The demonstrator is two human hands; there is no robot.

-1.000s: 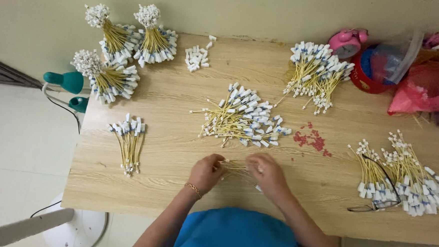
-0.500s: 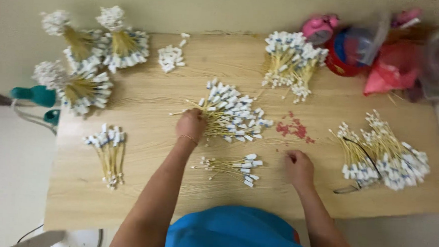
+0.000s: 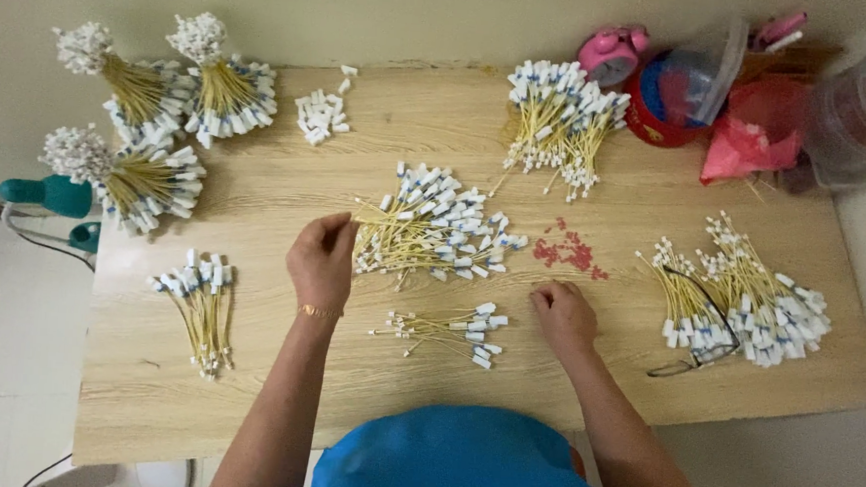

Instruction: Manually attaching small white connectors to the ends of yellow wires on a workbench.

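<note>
Left hand placed at left edge of central pile of tagged sticks — fingertips pinched on stick ends. Right hand curled loosely on wooden table, nothing seen held — small bunch lies between hands.

We've bare table between our hands. Central stick pile blocks ahead; small bundle sits mid-gap.
</note>
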